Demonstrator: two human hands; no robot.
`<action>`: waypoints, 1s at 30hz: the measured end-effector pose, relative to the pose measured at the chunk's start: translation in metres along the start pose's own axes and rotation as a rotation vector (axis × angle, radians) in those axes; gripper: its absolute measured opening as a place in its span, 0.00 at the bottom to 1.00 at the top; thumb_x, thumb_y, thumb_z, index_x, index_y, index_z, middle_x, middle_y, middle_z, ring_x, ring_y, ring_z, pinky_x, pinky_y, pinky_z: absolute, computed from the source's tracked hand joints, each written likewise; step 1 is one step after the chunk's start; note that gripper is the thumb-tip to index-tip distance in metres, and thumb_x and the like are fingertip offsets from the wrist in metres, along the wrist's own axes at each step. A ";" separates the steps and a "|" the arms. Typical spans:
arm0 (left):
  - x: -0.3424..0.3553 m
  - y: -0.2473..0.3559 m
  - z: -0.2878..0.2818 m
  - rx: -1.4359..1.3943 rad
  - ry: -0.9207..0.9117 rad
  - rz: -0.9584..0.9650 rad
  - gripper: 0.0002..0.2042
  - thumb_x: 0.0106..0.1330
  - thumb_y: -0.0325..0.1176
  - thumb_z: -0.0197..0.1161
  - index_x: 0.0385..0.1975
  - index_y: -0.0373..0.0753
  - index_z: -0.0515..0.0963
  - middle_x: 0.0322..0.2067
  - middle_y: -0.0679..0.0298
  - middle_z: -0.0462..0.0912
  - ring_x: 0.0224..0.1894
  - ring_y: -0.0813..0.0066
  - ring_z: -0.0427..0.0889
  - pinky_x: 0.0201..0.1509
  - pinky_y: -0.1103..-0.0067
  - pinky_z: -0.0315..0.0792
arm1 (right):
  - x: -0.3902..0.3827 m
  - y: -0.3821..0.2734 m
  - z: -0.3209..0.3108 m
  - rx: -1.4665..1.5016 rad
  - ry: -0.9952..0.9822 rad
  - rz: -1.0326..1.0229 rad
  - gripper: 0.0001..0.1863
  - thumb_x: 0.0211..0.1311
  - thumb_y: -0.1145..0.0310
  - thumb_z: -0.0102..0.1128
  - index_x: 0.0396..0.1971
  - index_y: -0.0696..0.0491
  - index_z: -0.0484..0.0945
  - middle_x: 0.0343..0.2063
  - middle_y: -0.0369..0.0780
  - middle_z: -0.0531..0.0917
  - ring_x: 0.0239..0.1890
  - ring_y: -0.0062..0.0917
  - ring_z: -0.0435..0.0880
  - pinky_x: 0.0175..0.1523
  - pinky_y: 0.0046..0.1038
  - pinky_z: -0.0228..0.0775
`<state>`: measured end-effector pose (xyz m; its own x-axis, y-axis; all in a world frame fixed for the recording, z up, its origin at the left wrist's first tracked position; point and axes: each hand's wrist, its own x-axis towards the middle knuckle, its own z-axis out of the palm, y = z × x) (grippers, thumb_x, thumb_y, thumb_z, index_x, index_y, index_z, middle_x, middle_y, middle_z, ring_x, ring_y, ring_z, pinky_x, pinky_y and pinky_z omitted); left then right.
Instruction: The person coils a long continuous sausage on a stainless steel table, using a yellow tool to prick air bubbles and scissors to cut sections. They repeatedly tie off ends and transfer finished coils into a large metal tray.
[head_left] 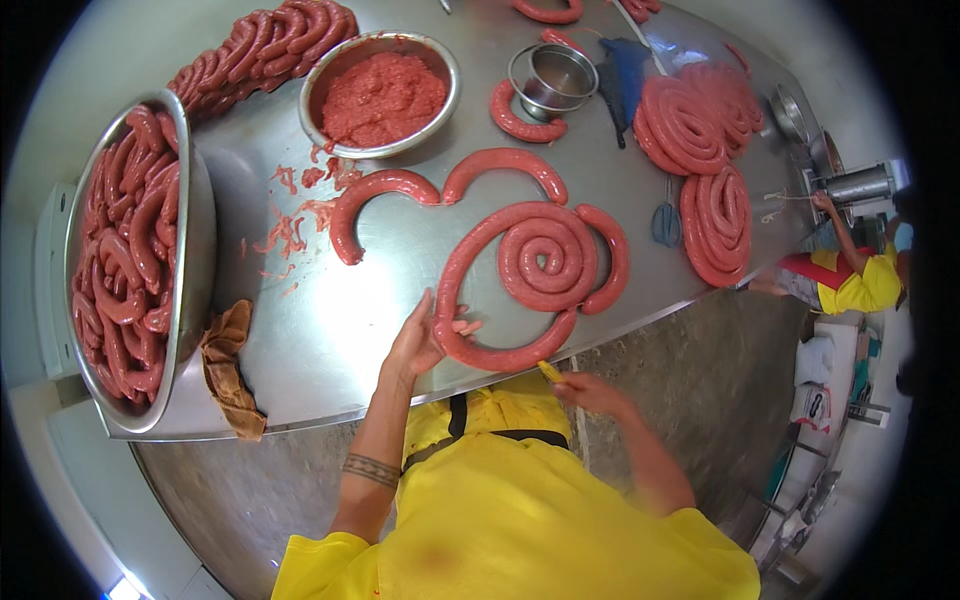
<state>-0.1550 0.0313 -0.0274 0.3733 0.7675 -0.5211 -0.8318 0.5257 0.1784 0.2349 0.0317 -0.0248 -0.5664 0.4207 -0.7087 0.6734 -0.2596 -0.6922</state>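
My left hand (418,338) is closed around the outer turn of a long raw sausage coil (547,255) near the table's front edge. Its fingertips show on the inner side of that turn. In my right hand (597,393) is a small yellow tool (550,372), its tip close to the lower curve of the sausage; its exact kind cannot be made out. A short curved link (618,262) lies against the coil's right side. Beyond the coil lie two more curved links, one at the left (370,195) and one at the top (505,163).
Left stands a large metal tub (200,250) of sausages, a brown cloth (230,365) beside it. Farther back are a bowl (452,85) of ground meat, a sausage pile (265,45) and a small metal pot (560,80). Coils (715,225) lie right, near another person (860,280).
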 end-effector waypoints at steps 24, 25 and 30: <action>-0.066 -0.015 -0.021 0.716 0.267 0.509 0.20 0.81 0.48 0.45 0.39 0.36 0.75 0.46 0.58 0.82 0.51 0.67 0.79 0.62 0.71 0.69 | 0.206 -0.347 -0.122 0.872 -0.012 -0.540 0.12 0.72 0.65 0.55 0.47 0.57 0.76 0.33 0.40 0.79 0.34 0.29 0.81 0.42 0.35 0.79; -0.065 -0.014 -0.024 0.611 0.221 0.506 0.19 0.81 0.47 0.45 0.40 0.37 0.75 0.45 0.59 0.83 0.50 0.68 0.79 0.61 0.71 0.69 | 0.183 -0.341 -0.155 0.735 -0.014 -0.633 0.13 0.73 0.64 0.55 0.49 0.57 0.77 0.33 0.40 0.79 0.35 0.28 0.81 0.43 0.34 0.80; -0.038 -0.014 -0.025 0.102 -0.024 0.472 0.12 0.80 0.40 0.48 0.41 0.40 0.74 0.39 0.63 0.81 0.46 0.71 0.79 0.58 0.67 0.71 | 0.064 -0.279 -0.208 0.471 -0.051 -0.504 0.15 0.76 0.62 0.52 0.53 0.56 0.74 0.31 0.34 0.77 0.35 0.19 0.78 0.42 0.27 0.75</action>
<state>-0.1676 -0.0147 -0.0305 -0.0252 0.9385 -0.3442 -0.8685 0.1500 0.4725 0.1094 0.3120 0.1515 -0.7853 0.5509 -0.2825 0.0504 -0.3979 -0.9161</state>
